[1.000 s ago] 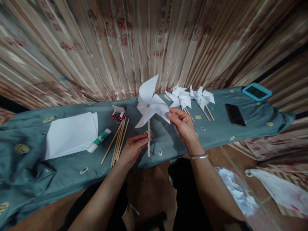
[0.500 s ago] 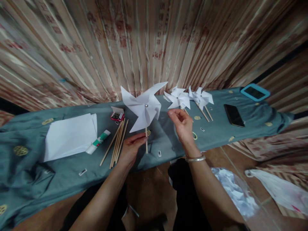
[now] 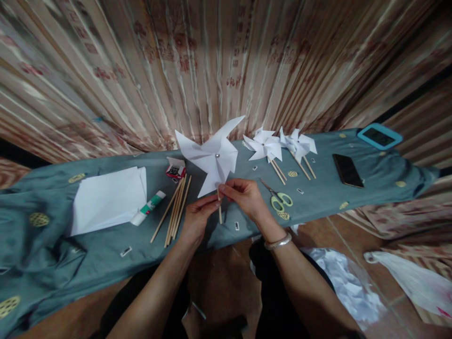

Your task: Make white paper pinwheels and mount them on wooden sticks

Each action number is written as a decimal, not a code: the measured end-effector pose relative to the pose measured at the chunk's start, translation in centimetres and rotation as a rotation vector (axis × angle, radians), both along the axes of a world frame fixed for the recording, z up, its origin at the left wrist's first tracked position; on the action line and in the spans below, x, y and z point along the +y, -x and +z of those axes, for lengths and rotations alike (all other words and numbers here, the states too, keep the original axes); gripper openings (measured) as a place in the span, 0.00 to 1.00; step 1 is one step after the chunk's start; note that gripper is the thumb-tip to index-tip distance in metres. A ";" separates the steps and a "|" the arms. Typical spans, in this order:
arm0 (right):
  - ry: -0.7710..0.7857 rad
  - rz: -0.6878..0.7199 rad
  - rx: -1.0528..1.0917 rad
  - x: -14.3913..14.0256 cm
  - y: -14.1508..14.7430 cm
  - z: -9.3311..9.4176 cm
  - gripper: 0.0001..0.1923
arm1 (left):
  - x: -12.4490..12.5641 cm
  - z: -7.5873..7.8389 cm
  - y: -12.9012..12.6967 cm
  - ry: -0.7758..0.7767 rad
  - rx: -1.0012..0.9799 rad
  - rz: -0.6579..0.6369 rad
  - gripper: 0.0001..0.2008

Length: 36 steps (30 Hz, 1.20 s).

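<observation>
Both hands now meet on one wooden stick. The right hand (image 3: 247, 197), which hovered apart to the right half a second ago, has come in and pinches the stick (image 3: 219, 207) beside the left hand (image 3: 197, 216), whose fingers are also closed on it. The white paper pinwheel (image 3: 211, 157) stands just above both grips, upright over the near edge of the grey-green cloth (image 3: 52, 263). Yellow scissors (image 3: 278, 200) lie just right; spare sticks (image 3: 174, 207) lie left. Farther right rest two finished pinwheels (image 3: 282, 146), with bare cloth between.
</observation>
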State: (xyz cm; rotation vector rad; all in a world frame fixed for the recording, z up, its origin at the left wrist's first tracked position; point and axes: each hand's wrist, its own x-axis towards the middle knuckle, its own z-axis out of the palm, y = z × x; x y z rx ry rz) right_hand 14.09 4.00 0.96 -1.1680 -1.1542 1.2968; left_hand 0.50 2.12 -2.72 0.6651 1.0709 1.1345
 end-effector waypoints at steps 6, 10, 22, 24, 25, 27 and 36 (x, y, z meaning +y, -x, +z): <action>0.012 -0.036 0.021 0.2 -0.2 -0.1 0.18 | -0.1 -0.1 0.1 -0.011 -0.026 0.003 0.18; 0.015 -0.079 0.014 0.3 -0.4 -0.2 0.19 | -0.1 0.0 0.1 -0.004 -0.042 0.002 0.18; -0.031 -0.165 -0.060 0.6 -2.2 -0.3 0.20 | -0.2 -0.4 0.2 0.027 -0.004 -0.010 0.18; -0.037 -0.181 -0.082 0.7 -2.4 -0.4 0.20 | -0.3 -0.3 0.2 0.019 -0.004 -0.020 0.18; -0.041 -0.192 -0.090 0.8 -2.5 -0.5 0.20 | -0.3 -0.3 0.2 0.015 -0.004 -0.024 0.18; -0.046 -0.210 -0.104 0.9 -2.8 -0.6 0.20 | -0.3 -0.2 0.2 0.012 -0.001 -0.032 0.18; -0.022 -0.152 -0.080 0.7 -2.3 0.0 0.21 | -0.4 0.0 0.2 0.035 -0.046 -0.009 0.18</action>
